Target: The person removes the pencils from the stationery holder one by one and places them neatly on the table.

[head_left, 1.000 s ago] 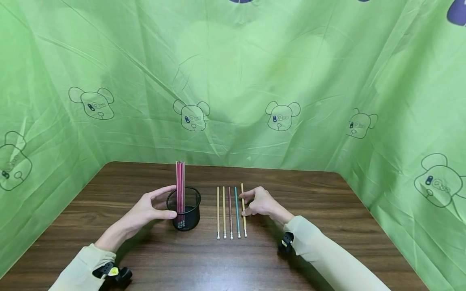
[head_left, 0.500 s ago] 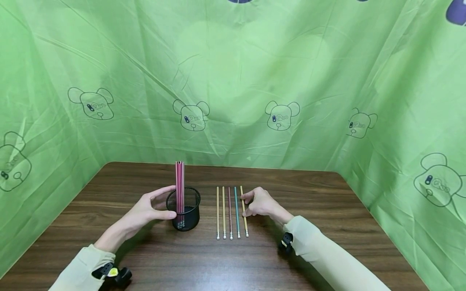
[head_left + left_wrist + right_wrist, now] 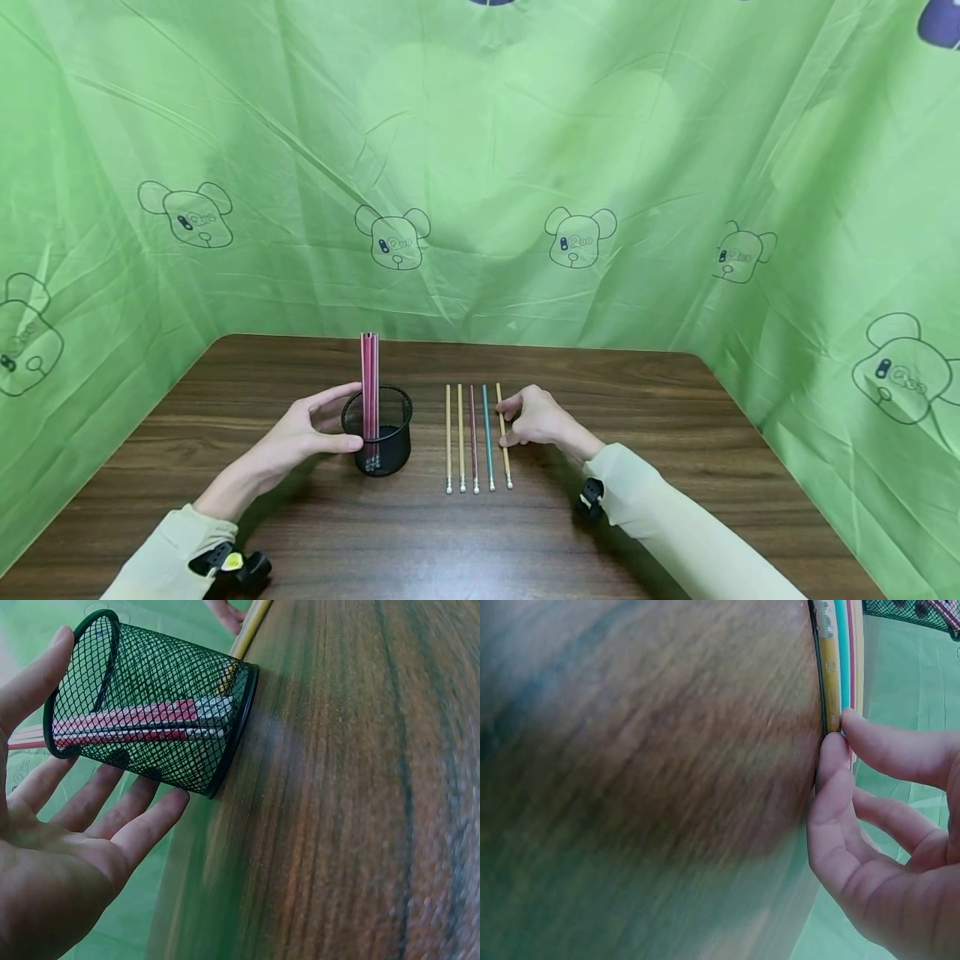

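Note:
A black mesh pencil cup (image 3: 396, 457) stands upright on the table, with several pink-and-white pencils (image 3: 370, 371) leaning inside, eraser ends down. My left hand (image 3: 300, 432) holds it from the left, thumb at the rim and fingers along the opposite side in the left wrist view. To its right lies a row of pencils, roughly parallel: two yellow pencils (image 3: 462, 442), a dark red pencil (image 3: 474, 442), a teal pencil (image 3: 489, 446) and a yellow pencil (image 3: 507, 467) at the right end. My right hand (image 3: 538, 417) pinches that last pencil between thumb and fingers; its eraser end points toward me.
The brown wooden table (image 3: 360, 542) carries everything. A green cloth (image 3: 487, 167) printed with bear faces hangs behind and at both sides of it. Black wrist cameras (image 3: 591, 498) sit on both sleeves.
The rightmost yellow pencil has shifted slightly toward me and tilted a little, its eraser end swinging right. The left hand and the cup have stayed in place.

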`<move>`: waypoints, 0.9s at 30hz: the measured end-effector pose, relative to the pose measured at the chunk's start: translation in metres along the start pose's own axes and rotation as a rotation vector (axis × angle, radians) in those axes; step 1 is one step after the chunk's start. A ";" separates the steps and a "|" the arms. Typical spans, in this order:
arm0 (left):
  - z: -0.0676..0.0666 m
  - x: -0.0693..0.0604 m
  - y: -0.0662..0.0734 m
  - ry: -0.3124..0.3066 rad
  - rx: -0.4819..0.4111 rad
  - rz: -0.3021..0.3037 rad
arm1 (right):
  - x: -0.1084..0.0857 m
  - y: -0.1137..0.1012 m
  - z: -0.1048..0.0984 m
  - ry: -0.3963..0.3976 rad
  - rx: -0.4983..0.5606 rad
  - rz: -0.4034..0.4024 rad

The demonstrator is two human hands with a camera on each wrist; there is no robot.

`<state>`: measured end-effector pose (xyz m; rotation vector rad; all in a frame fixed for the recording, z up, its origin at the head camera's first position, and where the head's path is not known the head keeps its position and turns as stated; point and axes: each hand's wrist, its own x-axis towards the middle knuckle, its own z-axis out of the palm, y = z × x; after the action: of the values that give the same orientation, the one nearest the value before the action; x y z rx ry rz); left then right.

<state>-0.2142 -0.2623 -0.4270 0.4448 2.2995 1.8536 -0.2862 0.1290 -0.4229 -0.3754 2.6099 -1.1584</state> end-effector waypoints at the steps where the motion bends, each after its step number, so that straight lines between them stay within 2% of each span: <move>1: 0.000 0.000 0.000 0.000 0.002 -0.001 | 0.000 0.000 0.000 -0.001 -0.002 -0.004; 11: -0.001 0.001 0.000 0.003 0.014 0.002 | -0.002 -0.003 0.000 0.001 0.007 -0.002; 22: -0.001 0.002 0.001 0.003 -0.008 -0.019 | -0.001 -0.003 -0.001 -0.010 -0.007 -0.017; 27: -0.001 0.001 0.002 -0.007 -0.020 -0.007 | -0.001 -0.002 0.000 -0.004 0.001 -0.004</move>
<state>-0.2152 -0.2624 -0.4251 0.4387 2.2732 1.8669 -0.2850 0.1278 -0.4216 -0.3829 2.6060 -1.1585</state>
